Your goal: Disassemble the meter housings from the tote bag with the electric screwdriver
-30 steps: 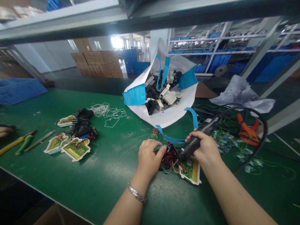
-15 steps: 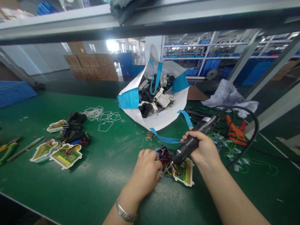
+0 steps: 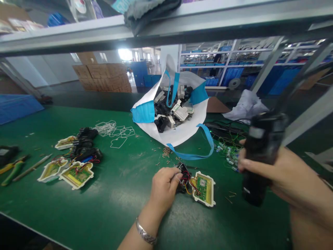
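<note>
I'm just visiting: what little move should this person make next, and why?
Perhaps set the black power tool down on the green table. The right hand holds it well apart from the open black housing, which is wired to the white-rimmed circuit board. Only the left hand is at the housing, so a second free hand might help.

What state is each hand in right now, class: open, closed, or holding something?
Left hand: fingers bent against the black wired housing; whether they grip it cannot be told.
Right hand: closed, holding the black power tool.
</note>
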`<state>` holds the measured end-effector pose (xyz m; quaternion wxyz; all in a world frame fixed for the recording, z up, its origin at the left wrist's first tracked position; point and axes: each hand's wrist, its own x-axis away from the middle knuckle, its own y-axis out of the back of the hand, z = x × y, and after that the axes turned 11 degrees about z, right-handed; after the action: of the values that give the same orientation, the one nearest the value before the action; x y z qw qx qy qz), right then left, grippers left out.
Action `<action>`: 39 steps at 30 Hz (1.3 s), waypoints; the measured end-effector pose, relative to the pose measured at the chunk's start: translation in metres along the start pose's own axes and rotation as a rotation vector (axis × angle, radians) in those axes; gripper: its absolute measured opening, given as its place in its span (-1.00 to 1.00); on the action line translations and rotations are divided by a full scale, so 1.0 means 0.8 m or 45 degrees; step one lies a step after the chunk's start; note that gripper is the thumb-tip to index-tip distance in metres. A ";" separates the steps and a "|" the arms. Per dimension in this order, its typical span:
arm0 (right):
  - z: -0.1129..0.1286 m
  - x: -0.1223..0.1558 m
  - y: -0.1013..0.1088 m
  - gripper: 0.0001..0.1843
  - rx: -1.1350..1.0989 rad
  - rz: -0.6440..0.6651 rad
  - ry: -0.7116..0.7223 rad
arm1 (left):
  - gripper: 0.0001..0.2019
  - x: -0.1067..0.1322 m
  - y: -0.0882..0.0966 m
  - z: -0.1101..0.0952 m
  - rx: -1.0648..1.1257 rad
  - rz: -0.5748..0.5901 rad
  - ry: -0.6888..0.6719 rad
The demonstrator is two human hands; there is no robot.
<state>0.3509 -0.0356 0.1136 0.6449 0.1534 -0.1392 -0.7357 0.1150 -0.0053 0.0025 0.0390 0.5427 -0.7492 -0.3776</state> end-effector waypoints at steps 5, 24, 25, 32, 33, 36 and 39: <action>-0.089 0.001 0.021 -0.66 0.951 0.327 -0.329 | -0.58 0.003 -0.007 -0.020 -0.165 0.155 -0.363; -0.057 -0.018 -0.063 -0.70 0.935 0.534 0.123 | -0.78 0.000 -0.003 -0.007 0.447 0.002 0.239; -0.051 -0.028 -0.083 -0.71 0.904 0.559 0.157 | -0.80 -0.001 -0.004 -0.005 0.480 0.009 0.250; -0.073 -0.074 -0.146 -0.65 0.584 0.884 0.236 | -0.84 -0.003 -0.002 -0.007 0.644 0.064 0.218; -0.076 -0.076 -0.145 -0.64 0.525 0.929 0.240 | -0.83 -0.003 -0.001 -0.009 0.675 0.079 0.192; -0.080 -0.079 -0.136 -0.62 0.347 1.041 0.253 | -0.84 -0.003 0.002 -0.014 0.774 0.137 0.075; -0.079 -0.077 -0.126 -0.59 0.189 1.121 0.255 | -0.84 -0.002 0.005 -0.017 0.821 0.197 0.026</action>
<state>0.2928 0.0384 0.0185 0.8938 0.1959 -0.1804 -0.3609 0.1186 -0.0107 0.0150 -0.0989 0.4723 -0.8687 -0.1114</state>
